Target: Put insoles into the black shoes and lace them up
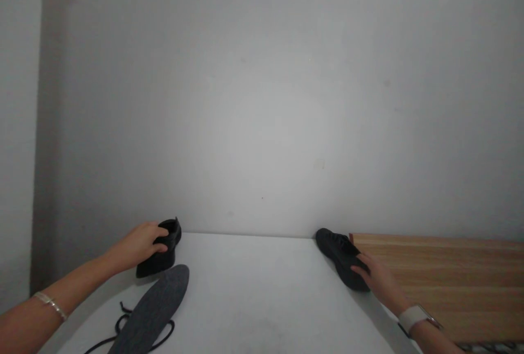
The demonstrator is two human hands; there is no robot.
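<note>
At far left of white tabletop (262, 288), left hand (141, 246) gripping black leather shoe (164, 247) steady; far right, right hand (374, 277) resting, fingers spread, on matching black shoe (341, 258); grey insole (153, 310) and black lace (123, 321) lying near.

Both arms stretched forward, left hand (141, 245) fingers curled, right hand (379, 277) palm down, wrists banded.

plain pale grey wall (266, 97) behind, smooth white tabletop (262, 288) up against it, light wooden plank-grain surface (442, 272) on the right
</note>
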